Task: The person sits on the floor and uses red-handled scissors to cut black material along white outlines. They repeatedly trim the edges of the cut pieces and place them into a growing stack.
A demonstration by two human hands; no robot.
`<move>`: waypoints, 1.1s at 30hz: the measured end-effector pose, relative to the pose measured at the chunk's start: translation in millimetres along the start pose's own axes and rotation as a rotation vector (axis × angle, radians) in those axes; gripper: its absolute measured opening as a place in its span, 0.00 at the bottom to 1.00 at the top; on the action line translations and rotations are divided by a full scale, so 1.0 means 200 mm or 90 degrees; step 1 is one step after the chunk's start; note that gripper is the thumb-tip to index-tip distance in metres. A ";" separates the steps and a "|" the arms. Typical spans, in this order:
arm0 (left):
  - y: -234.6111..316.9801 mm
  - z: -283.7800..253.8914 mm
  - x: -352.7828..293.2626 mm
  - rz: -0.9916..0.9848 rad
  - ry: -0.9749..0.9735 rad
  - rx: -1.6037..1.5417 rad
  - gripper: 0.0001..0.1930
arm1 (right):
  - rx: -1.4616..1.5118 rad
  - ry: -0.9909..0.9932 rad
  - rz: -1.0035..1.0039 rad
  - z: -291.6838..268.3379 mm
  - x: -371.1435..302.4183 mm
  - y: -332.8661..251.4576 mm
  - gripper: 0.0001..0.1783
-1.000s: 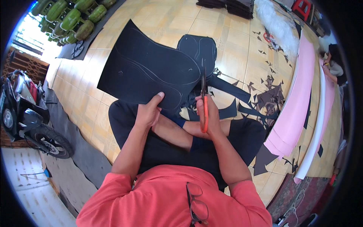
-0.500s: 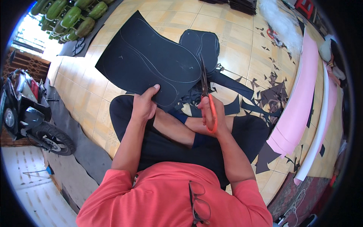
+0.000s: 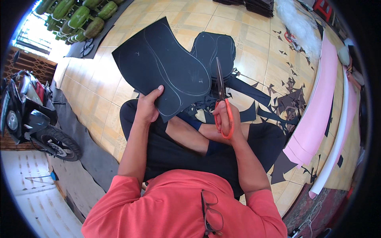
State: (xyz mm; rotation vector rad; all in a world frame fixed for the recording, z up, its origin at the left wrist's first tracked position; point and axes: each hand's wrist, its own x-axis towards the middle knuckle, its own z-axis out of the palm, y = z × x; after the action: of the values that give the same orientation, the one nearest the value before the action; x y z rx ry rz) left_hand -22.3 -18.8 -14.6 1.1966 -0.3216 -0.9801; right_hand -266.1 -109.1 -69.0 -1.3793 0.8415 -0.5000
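Note:
My left hand (image 3: 150, 104) pinches the lower edge of a black sheet (image 3: 158, 59), thumb on top. Pale curved outlines like shoe soles are drawn on the sheet. In my right hand (image 3: 229, 118) is a pair of scissors (image 3: 220, 89) with orange handles, its blades pointing away from me and closed together. The blades stand just right of the sheet's rounded edge, apart from it. Behind them lies a stack of black cut pieces (image 3: 216, 49) with similar outlines. Small dark offcuts (image 3: 200, 109) are heaped in front of my crossed legs.
Dark scraps (image 3: 291, 101) litter the tiled floor at right, beside a long pink sheet (image 3: 313, 115) and a white roll (image 3: 333, 146). A motorbike (image 3: 43, 123) stands at left near grey sheeting (image 3: 89, 158). Green gas cylinders (image 3: 79, 18) are stacked at the far left.
The black sheet has turned clockwise in my left hand, its far corner moving right. The scissors have come away from its right edge, and their blades now point more upright.

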 end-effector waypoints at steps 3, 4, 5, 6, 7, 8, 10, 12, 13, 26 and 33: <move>0.04 -0.08 0.00 -0.069 -0.018 0.084 0.23 | 0.029 0.084 -0.078 0.04 0.02 -0.01 0.23; 0.04 -0.09 -0.02 -0.095 -0.027 0.104 0.23 | 0.013 0.097 -0.093 0.04 0.02 0.00 0.22; 0.04 -0.11 -0.04 -0.121 -0.036 0.125 0.24 | -0.003 0.110 -0.109 0.04 0.03 0.02 0.21; 0.04 -0.11 -0.06 -0.147 -0.046 0.146 0.24 | -0.019 0.124 -0.123 0.04 0.04 0.03 0.21; 0.05 -0.09 -0.09 -0.182 -0.045 0.168 0.26 | -0.037 0.134 -0.146 0.04 0.05 0.04 0.20; 0.04 -0.10 -0.10 -0.193 -0.055 0.170 0.26 | -0.056 0.144 -0.169 0.03 0.06 0.05 0.19; 0.02 -0.11 -0.11 -0.212 -0.074 0.173 0.27 | -0.079 0.157 -0.189 0.03 0.06 0.05 0.19; 0.00 -0.10 -0.12 -0.229 -0.090 0.180 0.27 | -0.089 0.161 -0.185 0.02 0.05 0.02 0.18; 0.00 -0.10 -0.12 -0.236 -0.099 0.184 0.27 | -0.094 0.163 -0.190 0.02 0.05 0.01 0.19; 0.07 -0.13 -0.10 -0.253 -0.110 0.205 0.28 | -0.094 0.112 -0.131 -0.02 0.00 -0.02 0.23; 0.11 -0.20 -0.10 -0.242 -0.114 0.344 0.30 | -0.063 0.085 -0.185 -0.02 0.04 -0.02 0.22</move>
State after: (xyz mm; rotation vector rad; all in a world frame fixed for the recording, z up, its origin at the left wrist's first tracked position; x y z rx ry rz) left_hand 3.1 23.3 -5.6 1.7041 -0.5362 -1.3877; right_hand -262.9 -118.7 -68.0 -1.5828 0.7838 -0.7910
